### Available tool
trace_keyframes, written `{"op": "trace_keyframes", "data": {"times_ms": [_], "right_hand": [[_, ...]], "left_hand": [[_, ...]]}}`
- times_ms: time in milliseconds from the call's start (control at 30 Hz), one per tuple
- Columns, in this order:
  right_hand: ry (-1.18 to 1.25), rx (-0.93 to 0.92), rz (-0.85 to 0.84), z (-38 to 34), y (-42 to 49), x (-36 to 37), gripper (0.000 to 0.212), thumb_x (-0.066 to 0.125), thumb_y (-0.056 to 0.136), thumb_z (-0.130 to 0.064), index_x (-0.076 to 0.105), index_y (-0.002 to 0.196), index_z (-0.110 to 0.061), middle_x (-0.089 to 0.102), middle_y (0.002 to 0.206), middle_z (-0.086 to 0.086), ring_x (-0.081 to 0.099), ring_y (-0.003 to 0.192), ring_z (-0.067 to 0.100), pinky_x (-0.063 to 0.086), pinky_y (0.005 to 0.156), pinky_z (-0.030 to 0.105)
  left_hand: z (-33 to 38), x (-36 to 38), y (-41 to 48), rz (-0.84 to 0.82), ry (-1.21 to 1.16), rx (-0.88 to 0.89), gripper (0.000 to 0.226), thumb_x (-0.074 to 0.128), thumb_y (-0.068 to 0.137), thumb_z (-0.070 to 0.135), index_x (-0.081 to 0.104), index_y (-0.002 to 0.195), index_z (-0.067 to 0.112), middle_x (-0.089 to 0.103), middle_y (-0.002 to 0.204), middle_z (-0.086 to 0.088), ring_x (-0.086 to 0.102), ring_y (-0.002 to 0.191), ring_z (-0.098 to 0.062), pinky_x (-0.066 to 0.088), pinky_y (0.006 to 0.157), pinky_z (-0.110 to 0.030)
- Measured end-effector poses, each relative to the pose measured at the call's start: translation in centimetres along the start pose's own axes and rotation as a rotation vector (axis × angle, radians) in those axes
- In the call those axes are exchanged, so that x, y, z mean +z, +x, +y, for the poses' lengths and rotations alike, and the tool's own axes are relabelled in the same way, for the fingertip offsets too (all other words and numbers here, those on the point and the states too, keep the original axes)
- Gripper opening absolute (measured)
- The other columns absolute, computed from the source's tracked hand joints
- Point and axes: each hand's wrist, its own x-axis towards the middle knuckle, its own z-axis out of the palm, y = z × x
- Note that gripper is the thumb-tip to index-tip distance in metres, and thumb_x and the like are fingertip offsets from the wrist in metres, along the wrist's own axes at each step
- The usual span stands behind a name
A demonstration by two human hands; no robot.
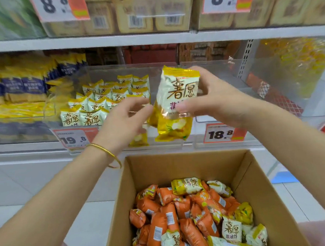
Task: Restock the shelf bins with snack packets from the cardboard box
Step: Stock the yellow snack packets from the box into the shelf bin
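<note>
My right hand (214, 100) grips a white and yellow snack packet (178, 91) upright in front of the clear shelf bin (100, 73). A second yellow packet (174, 129) hangs just below it; I cannot tell whether it is held too. My left hand (125, 119), with a gold bangle on the wrist, has loosely curled fingers whose tips reach the held packet's lower left edge. The bin's left half holds several matching packets (92, 116). Below stands the open cardboard box (180, 165), holding several orange packets (170, 218) and some yellow ones.
Price tags reading 19.8 (76, 139) and 18.8 (222, 133) hang on the shelf front. A bin of blue and yellow packs (13, 89) sits to the left, a clear bin with red and yellow packs (282, 87) to the right. Boxed goods fill the upper shelf.
</note>
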Motion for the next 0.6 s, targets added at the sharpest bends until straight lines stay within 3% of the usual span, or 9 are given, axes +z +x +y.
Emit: {"op": "trace_keyframes", "data": {"times_ms": [100,167,267,367,433,500,600], "right_hand": [[-0.293,-0.024,0.121,-1.2,5.3,0.5,0.055,0.088,0.061,-0.019,0.047,0.097,-0.027,0.065,0.101,0.002,0.066,0.098,0.024,0.057,0.079,0.043],[-0.546,0.007,0.156,-0.7,8.9,0.9,0.059,0.088,0.059,-0.029,0.045,0.099,-0.026,0.057,0.113,0.01,0.061,0.1,0.026,0.053,0.074,0.034],[-0.809,0.149,0.144,1.2,13.7,1.0,0.07,0.088,0.06,-0.032,0.043,0.113,-0.02,0.05,0.123,0.012,0.055,0.105,0.027,0.042,0.071,0.03],[-0.871,0.348,0.135,2.8,16.7,0.7,0.078,0.086,0.065,-0.029,0.043,0.128,-0.009,0.049,0.123,0.009,0.053,0.109,0.026,0.045,0.071,0.031],[-0.87,0.453,0.121,3.8,18.3,0.3,0.058,0.084,0.068,-0.025,0.051,0.111,-0.005,0.051,0.11,0.009,0.056,0.097,0.024,0.052,0.071,0.033],[-0.848,0.535,0.096,4.5,19.6,0.1,0.039,0.082,0.07,-0.02,0.056,0.095,-0.005,0.053,0.106,0.011,0.059,0.097,0.026,0.056,0.083,0.039],[-0.832,0.598,0.078,5.7,21.2,0.0,0.019,0.075,0.077,-0.011,0.057,0.072,-0.008,0.056,0.108,0.013,0.058,0.104,0.025,0.049,0.099,0.041]], "left_hand": [[-2.2,-1.8,2.7,0.174,0.548,0.194,0.034,0.053,0.094,0.023,0.057,0.126,0.012,0.056,0.121,-0.003,0.048,0.118,-0.018,0.035,0.101,-0.03],[-4.4,-2.4,4.0,0.167,0.756,0.253,0.038,0.047,0.095,0.026,0.057,0.126,0.007,0.054,0.129,-0.011,0.043,0.126,-0.026,0.029,0.107,-0.036],[-6.4,-2.5,4.9,0.1,0.919,0.246,0.056,0.029,0.093,0.042,0.052,0.133,0.01,0.048,0.139,-0.015,0.035,0.135,-0.033,0.027,0.111,-0.05],[-6.8,-1.9,5.1,0.051,1.02,0.145,0.055,0.018,0.096,0.044,0.03,0.147,0.026,0.023,0.156,-0.004,0.013,0.145,-0.023,0.01,0.117,-0.049],[-6.7,-1.6,5.0,0.039,1.045,0.137,0.064,0.008,0.088,0.043,0.019,0.149,0.031,0.014,0.159,-0.001,0.006,0.146,-0.02,0.005,0.118,-0.046],[-6.7,-1.6,4.8,0.026,1.062,0.136,0.072,-0.001,0.08,0.041,0.016,0.15,0.032,0.012,0.159,-0.002,0.005,0.146,-0.021,0.005,0.118,-0.046],[-6.8,-1.7,4.8,0.022,1.075,0.142,0.082,-0.006,0.073,0.041,0.025,0.148,0.029,0.02,0.157,-0.006,0.014,0.145,-0.024,0.008,0.117,-0.047]]}}
